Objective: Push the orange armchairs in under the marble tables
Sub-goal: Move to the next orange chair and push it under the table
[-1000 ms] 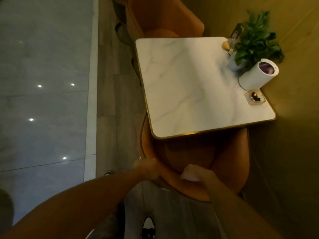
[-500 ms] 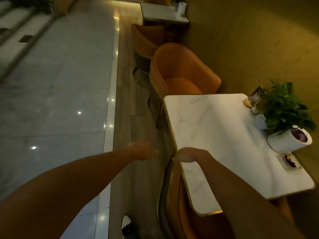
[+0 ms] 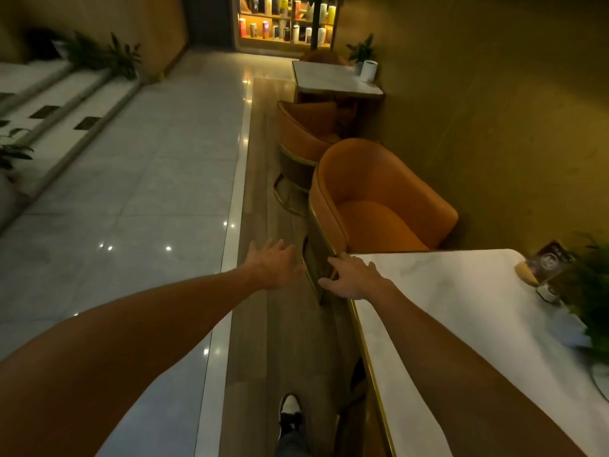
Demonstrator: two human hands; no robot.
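Observation:
An orange armchair (image 3: 372, 199) stands at the far end of the near marble table (image 3: 461, 318), its seat partly under the tabletop. My right hand (image 3: 354, 277) reaches over the table's far-left corner with fingers spread, close to the chair's dark side. To its left, my left hand (image 3: 272, 263) hovers open over the wooden floor strip, holding nothing. A second orange armchair (image 3: 304, 136) stands back to back behind the first, facing a farther marble table (image 3: 329, 80).
A yellow wall runs along the right. A potted plant (image 3: 590, 298), a small sign (image 3: 548, 262) and a white cylinder sit on the near table's right side. Glossy tiled floor lies left. My shoe (image 3: 290, 412) is on the wooden strip. Lit shelves (image 3: 283, 21) stand far back.
I have let go of the near chair's backrest and walked along the table's left side. Both hands now reach forward, open, toward the chair at the far end.

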